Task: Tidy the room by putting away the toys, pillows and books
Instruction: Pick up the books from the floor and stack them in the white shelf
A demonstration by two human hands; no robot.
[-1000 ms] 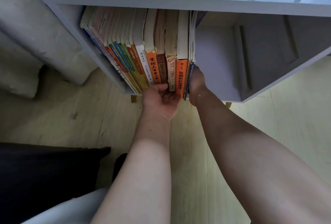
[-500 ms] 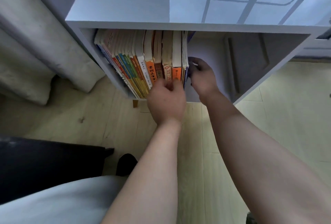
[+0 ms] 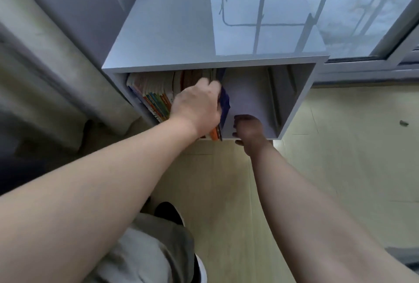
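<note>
Head view: my left hand (image 3: 197,106) lies on the purple book (image 3: 225,101), which ends the row of books (image 3: 156,97) in the bookcase (image 3: 172,33); I cannot tell whether it grips. My right hand (image 3: 248,128) rests empty and loosely curled at the shelf edge, so with nothing propping it the row may flop rightward.

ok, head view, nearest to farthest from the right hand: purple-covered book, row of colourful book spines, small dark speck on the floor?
1. Purple-covered book: just left of the right hand, at the row's right end.
2. Row of colourful book spines: farther left in the white shelf unit.
3. Small dark speck: far right on the pale floor, outside the shelf.
</note>
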